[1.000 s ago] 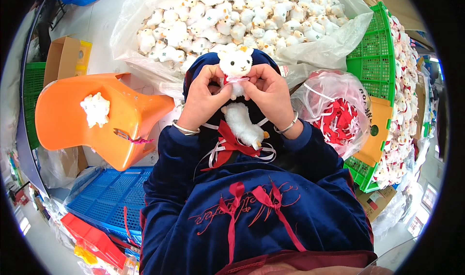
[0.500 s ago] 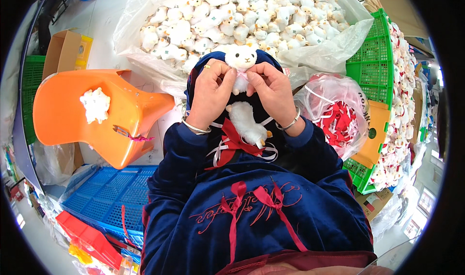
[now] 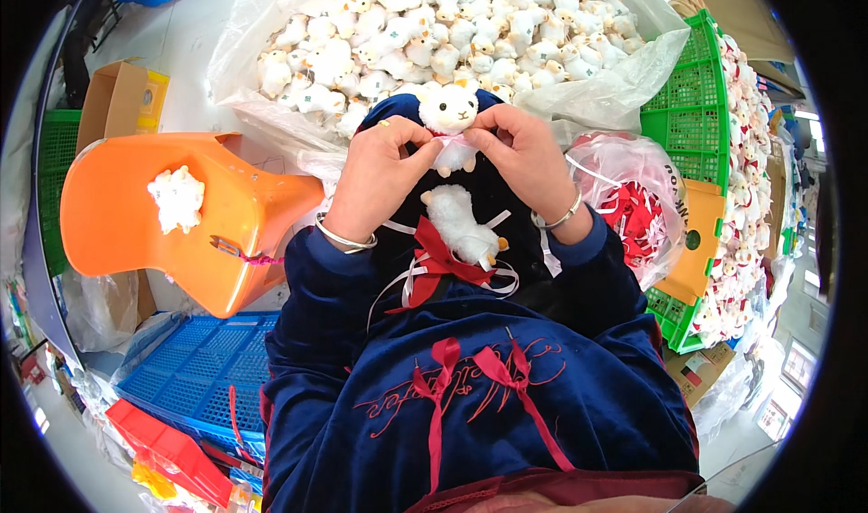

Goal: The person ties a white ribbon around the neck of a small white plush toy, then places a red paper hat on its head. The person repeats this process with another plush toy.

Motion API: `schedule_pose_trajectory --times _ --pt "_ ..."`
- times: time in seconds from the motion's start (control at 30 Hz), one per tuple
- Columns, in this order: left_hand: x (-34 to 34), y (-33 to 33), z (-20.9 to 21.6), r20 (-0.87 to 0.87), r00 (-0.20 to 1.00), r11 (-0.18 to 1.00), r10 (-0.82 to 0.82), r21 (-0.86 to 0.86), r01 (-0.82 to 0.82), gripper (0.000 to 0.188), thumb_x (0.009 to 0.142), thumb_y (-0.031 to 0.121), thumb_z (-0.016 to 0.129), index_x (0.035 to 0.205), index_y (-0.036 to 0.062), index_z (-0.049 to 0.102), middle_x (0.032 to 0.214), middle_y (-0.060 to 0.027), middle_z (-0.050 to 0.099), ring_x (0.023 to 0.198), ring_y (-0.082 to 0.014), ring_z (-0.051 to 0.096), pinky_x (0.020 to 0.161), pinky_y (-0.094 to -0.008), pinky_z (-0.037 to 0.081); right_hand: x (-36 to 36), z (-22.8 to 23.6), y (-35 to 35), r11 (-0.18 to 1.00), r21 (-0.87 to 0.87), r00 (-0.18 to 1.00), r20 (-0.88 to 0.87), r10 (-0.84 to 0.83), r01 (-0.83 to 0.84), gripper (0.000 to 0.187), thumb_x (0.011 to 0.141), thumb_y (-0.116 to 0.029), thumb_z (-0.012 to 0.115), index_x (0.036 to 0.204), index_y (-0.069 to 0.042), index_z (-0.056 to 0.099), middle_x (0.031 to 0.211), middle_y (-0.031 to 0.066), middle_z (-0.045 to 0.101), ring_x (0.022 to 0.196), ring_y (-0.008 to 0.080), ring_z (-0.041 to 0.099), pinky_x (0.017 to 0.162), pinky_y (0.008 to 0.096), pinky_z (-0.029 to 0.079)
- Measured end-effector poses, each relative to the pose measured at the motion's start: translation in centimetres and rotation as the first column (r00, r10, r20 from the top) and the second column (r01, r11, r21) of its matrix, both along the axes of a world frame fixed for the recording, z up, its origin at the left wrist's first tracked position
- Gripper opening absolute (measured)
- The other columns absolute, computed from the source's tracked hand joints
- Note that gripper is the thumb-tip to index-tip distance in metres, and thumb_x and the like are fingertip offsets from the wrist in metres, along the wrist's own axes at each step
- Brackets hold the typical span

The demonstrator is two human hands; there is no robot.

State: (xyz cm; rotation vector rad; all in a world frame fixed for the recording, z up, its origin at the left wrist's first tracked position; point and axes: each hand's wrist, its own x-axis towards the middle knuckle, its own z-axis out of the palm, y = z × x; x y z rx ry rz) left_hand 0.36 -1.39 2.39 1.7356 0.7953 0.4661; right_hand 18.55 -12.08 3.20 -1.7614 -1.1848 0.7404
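Note:
A small white plush animal (image 3: 448,106) with dark eyes faces up over my lap. At its neck is a strip of pale pink ribbon (image 3: 449,140). My left hand (image 3: 384,165) pinches one side of this ribbon, its fingers closed. On the other side my right hand (image 3: 523,156) pinches it too, thumb against fingers. What lies inside the fingertips is partly hidden. Just below, a second white plush toy (image 3: 461,225) lies on its side on my dark blue lap. Red fabric pieces with white ribbons (image 3: 432,264) lie beside and under it.
A big clear bag (image 3: 624,70) full of white plush toys lies ahead. An orange stool (image 3: 117,197) at left carries a plush toy (image 3: 177,198) and small snips (image 3: 226,245). At right are a bag of red pieces (image 3: 633,224) and a green crate (image 3: 683,106); a blue crate (image 3: 194,359) stands lower left.
Both hands have moved apart, the left to the left and the right to the right, at the toy's neck. White ribbon ends now show below them. The second toy stays on my lap.

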Motion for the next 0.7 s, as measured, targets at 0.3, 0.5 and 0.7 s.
schedule_pose_trajectory --times 0.3,0.5,0.7 --pt "0.2 0.3 1.8 -0.135 0.984 0.974 -0.119 -0.210 0.089 0.018 0.092 0.014 0.069 0.089 -0.0030 0.065 0.073 -0.0080 0.068 0.062 -0.0119 0.066 0.058 -0.0260 0.051 -0.3 3.7 0.7 0.978 -0.194 0.958 0.259 0.121 -0.071 0.012 0.090 -0.010 0.063 0.088 0.001 0.065 0.074 0.0170 0.067 0.066 0.0295 0.067 0.061 0.0385 0.051" --pt "0.1 -0.8 0.2 0.044 0.997 0.899 -0.067 -0.430 0.079 0.019 0.098 0.017 0.067 0.095 -0.0012 0.062 0.082 -0.0058 0.069 0.067 -0.0114 0.070 0.057 -0.0215 0.053 -1.6 3.6 0.2 0.953 -0.304 0.992 -0.120 -0.044 0.006 0.016 0.098 -0.010 0.058 0.095 0.005 0.065 0.073 0.0114 0.069 0.063 0.0147 0.069 0.056 0.0296 0.052" --pt "0.6 -1.1 -0.7 0.149 0.986 0.846 0.068 -0.532 0.022 0.019 0.101 0.017 0.060 0.098 -0.0018 0.060 0.079 -0.0068 0.069 0.066 -0.0133 0.071 0.053 -0.0228 0.051 -0.5 0.8 -0.4 0.975 -0.214 0.858 -0.488 -0.159 0.060 0.017 0.100 -0.012 0.060 0.102 0.003 0.066 0.084 0.0044 0.069 0.068 0.0105 0.068 0.058 0.0230 0.052"
